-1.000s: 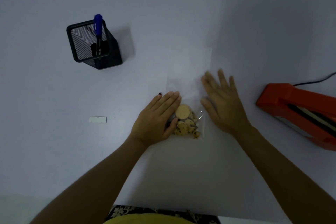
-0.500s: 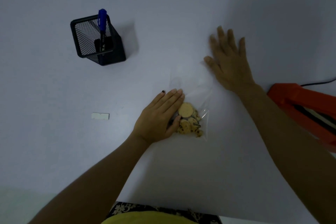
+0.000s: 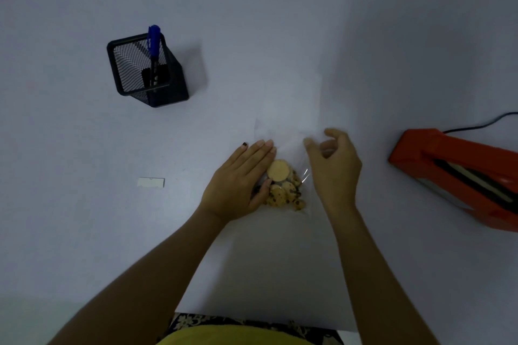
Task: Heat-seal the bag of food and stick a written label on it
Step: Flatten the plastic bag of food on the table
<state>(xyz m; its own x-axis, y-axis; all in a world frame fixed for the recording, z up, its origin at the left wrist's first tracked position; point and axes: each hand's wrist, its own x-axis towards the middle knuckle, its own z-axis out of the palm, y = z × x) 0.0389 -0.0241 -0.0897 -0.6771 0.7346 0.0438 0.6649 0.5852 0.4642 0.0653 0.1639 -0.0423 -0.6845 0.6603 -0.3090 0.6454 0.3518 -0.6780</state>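
Observation:
A clear plastic bag (image 3: 286, 131) lies flat on the white table, its lower end filled with round cookies (image 3: 283, 185). My left hand (image 3: 238, 182) rests flat on the left side of the cookies, pressing the bag down. My right hand (image 3: 335, 168) hovers at the bag's right edge, fingers curled and apart; whether it touches the plastic is unclear. A small white label (image 3: 150, 182) lies to the left. The orange heat sealer (image 3: 459, 176) sits at the right.
A black mesh pen holder (image 3: 145, 70) with a blue pen (image 3: 153, 45) stands at the back left. A black cable (image 3: 482, 124) runs from the sealer to the right edge. The table's near edge (image 3: 252, 316) is by my body.
My right hand swept away along the bag to its far end, then came back to the bag's right edge with fingers curled. My left hand stayed on the cookies.

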